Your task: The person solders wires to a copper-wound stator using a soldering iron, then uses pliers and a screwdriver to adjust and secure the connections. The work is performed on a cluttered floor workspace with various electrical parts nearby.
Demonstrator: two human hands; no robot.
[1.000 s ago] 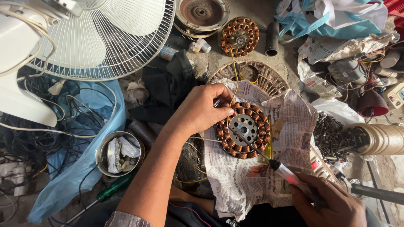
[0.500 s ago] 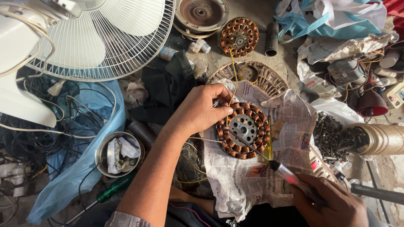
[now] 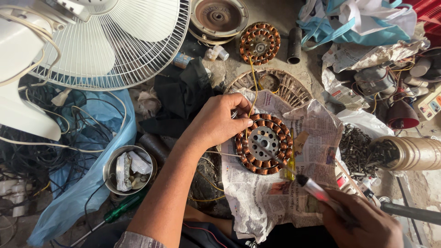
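Stator [image 3: 264,143] on newspaper [image 3: 271,202], fan [image 3: 115,41] nearby.

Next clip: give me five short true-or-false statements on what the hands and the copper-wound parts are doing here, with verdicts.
1. The left hand grips the rim of the round copper-wound stator. True.
2. That stator lies on a bare floor. False: it rests on a crumpled newspaper sheet.
3. The right hand holds a slim probe tool whose tip reaches the stator's centre. True.
4. A second, smaller copper-wound stator lies farther away. True.
5. The white fan grille is right of the stator. False: it is upper left.
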